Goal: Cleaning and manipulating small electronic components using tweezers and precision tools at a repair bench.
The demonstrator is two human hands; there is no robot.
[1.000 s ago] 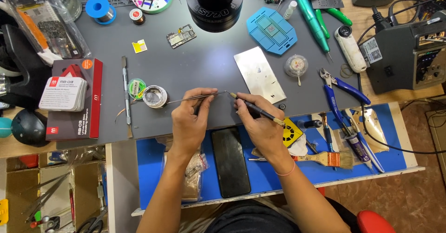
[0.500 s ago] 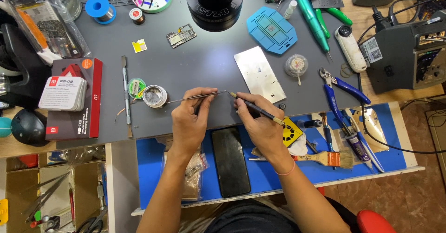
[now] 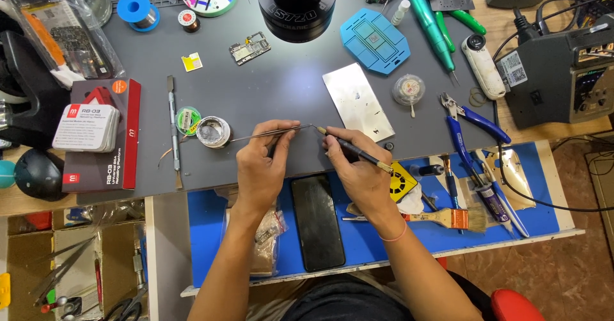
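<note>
Nothing has shifted: left hand (image 3: 261, 167) stays pinched on the tweezers (image 3: 272, 132), right hand (image 3: 358, 167) gripping the pen tool (image 3: 355, 149), tips meeting over the bench (image 3: 281, 91).

Left hand (image 3: 262, 171) is pinching thin metal tweezers (image 3: 272, 132), shining bright. Right hand (image 3: 361, 171) is gripping a matt black tool (image 3: 355, 149) with a metal tip. Beneath both, the counter mat (image 3: 281, 91) is looking matt grey and smooth. Between the wrists, a glossy black phone (image 3: 318, 222) is reflecting light. Beyond the right hand, a brushed metal plate (image 3: 358, 100) is gleaming.
</note>
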